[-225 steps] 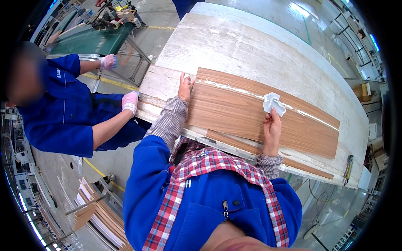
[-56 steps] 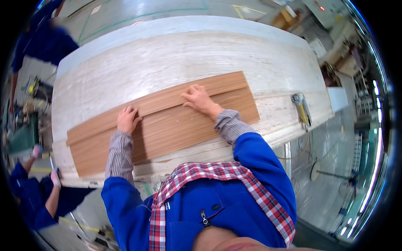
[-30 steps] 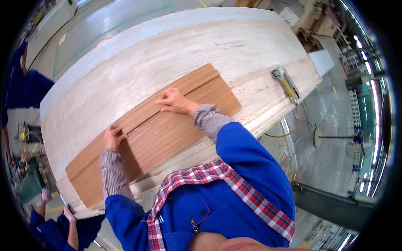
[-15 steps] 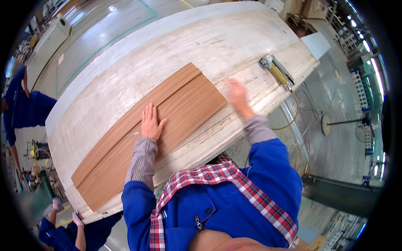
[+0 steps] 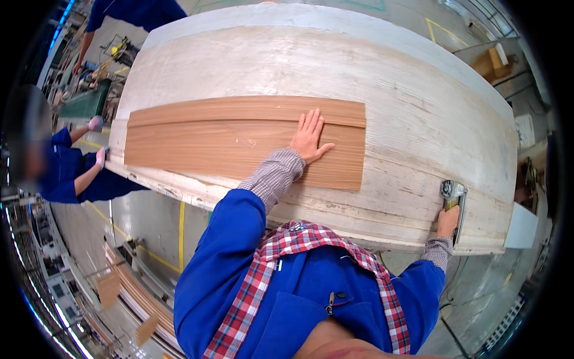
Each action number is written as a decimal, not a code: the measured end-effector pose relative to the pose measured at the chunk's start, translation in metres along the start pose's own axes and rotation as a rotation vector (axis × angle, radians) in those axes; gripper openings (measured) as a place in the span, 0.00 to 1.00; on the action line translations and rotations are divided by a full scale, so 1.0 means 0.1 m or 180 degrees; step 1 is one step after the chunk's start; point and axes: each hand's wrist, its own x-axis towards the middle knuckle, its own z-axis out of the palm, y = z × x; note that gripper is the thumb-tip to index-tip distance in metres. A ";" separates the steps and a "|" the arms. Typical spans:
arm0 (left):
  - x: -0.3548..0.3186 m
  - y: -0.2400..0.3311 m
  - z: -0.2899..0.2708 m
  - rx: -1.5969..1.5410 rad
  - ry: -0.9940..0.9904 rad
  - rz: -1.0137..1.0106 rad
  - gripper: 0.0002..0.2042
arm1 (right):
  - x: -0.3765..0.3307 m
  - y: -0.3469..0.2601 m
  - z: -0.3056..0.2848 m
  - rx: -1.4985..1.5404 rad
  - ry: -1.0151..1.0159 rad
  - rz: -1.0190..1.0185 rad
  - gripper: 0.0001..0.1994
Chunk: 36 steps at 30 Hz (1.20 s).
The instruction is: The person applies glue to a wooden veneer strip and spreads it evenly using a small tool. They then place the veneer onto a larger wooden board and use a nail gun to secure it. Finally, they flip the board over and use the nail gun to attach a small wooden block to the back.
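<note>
A long brown wood-grain panel (image 5: 239,142) with a raised strip along its far side lies flat on the pale worktable (image 5: 418,107). My left hand (image 5: 309,139) rests on it toward its right end, palm down with fingers spread. Far to the right, close to the table's front edge, my right hand (image 5: 448,221) is wrapped round the handle of a pneumatic nail gun (image 5: 455,192). The tool has a silver head and body and a yellowish handle; it lies on or just above the tabletop, I cannot tell which. My fingers hide part of the handle.
At the table's left end stands a co-worker (image 5: 72,161) in blue with gloved hands near the corner. Another person in blue (image 5: 137,12) is beyond the far left corner. A white sheet (image 5: 521,226) juts out at the right end.
My right hand has moved right and closed on the nail gun's handle. My left hand stays on the panel, nearer its right end. The view has turned.
</note>
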 end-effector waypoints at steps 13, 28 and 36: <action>-0.03 0.12 0.04 -0.0482 0.0276 -0.0044 0.28 | -0.02 -1.72 -1.69 0.2425 -0.2226 -0.0415 0.17; -0.03 0.10 -0.02 -0.0627 0.0454 -0.0068 0.22 | 0.09 -3.08 -1.32 0.2219 -0.3198 -0.1253 0.10; -0.04 0.10 -0.03 -0.0643 0.0568 -0.0039 0.21 | 0.10 -3.18 -1.36 0.2067 -0.3346 -0.1418 0.10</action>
